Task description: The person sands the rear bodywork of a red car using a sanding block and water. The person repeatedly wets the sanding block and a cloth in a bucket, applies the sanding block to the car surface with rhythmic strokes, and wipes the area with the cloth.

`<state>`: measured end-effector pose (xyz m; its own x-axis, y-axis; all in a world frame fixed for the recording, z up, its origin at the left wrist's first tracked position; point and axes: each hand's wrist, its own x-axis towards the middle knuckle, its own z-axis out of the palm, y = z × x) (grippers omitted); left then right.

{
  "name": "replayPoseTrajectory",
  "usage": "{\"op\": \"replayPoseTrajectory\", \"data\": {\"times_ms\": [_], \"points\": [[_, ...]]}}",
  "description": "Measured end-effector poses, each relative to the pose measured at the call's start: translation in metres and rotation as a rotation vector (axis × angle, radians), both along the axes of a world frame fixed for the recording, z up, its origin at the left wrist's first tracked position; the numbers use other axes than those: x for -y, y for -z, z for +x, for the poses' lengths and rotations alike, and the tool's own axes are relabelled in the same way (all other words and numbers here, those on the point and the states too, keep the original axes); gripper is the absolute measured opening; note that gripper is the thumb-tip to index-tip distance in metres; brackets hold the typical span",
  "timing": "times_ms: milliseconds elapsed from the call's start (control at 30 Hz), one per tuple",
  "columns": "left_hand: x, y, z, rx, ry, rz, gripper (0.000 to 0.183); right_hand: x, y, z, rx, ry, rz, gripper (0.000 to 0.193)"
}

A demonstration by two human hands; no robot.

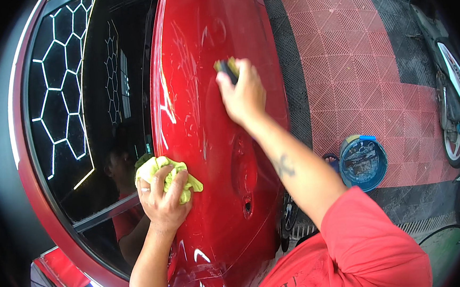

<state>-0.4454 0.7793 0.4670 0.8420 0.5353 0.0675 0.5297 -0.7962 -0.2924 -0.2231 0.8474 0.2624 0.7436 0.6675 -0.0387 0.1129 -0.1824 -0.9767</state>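
A red car door (206, 113) with a glossy, wet-looking surface fills the middle of the view. My left hand (164, 196) is closed on a crumpled yellow-green cloth (160, 168), pressed to the door's upper edge beside the window. Farther along the panel, my right hand (245, 94) grips a small black block (228, 71) with a yellowish edge, which rests at the door's surface. The fingers partly hide the block, and its underside cannot be seen. Nearer me, an oval handle recess (243, 166) and a small hole (248, 206) show in the panel.
The dark car window (113, 82) at the left reflects hexagonal lights. To the right, a blue bucket (363, 163) with dark water stands on red and black floor tiles (341, 55). Parked motorcycles (450, 91) line the far right edge.
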Motion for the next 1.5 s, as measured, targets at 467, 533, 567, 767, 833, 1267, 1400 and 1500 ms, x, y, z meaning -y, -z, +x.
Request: {"op": "replayPoseTrajectory", "data": {"times_ms": [467,533,567,767,833,1267,1400,1500], "points": [[0.003,-0.004,-0.004,-0.013,-0.013,0.015,0.048,0.038,-0.015,-0.028,0.185,-0.121,0.329,0.054],[0.0,0.006,0.002,-0.002,0.002,0.011,0.047,-0.013,-0.012,0.019,0.212,-0.036,0.234,0.052],[0.001,0.005,0.002,0.001,-0.001,0.009,0.047,-0.026,-0.012,0.029,0.146,-0.05,0.222,0.052],[0.004,-0.002,-0.004,0.009,-0.014,0.004,0.047,0.098,-0.016,-0.062,0.153,-0.273,0.351,0.063],[0.003,-0.002,-0.002,-0.001,-0.013,0.006,0.047,0.053,-0.013,-0.033,0.242,-0.185,0.416,0.061],[0.003,0.0,0.003,-0.012,0.001,0.018,0.046,0.001,-0.006,0.0,0.309,-0.072,0.42,0.053],[0.0,0.003,0.002,-0.007,0.004,0.001,0.046,-0.03,-0.007,0.024,0.173,-0.065,0.291,0.05],[0.004,-0.002,-0.006,-0.003,-0.017,0.016,0.046,0.071,-0.023,-0.061,0.164,-0.174,0.395,0.059]]}}
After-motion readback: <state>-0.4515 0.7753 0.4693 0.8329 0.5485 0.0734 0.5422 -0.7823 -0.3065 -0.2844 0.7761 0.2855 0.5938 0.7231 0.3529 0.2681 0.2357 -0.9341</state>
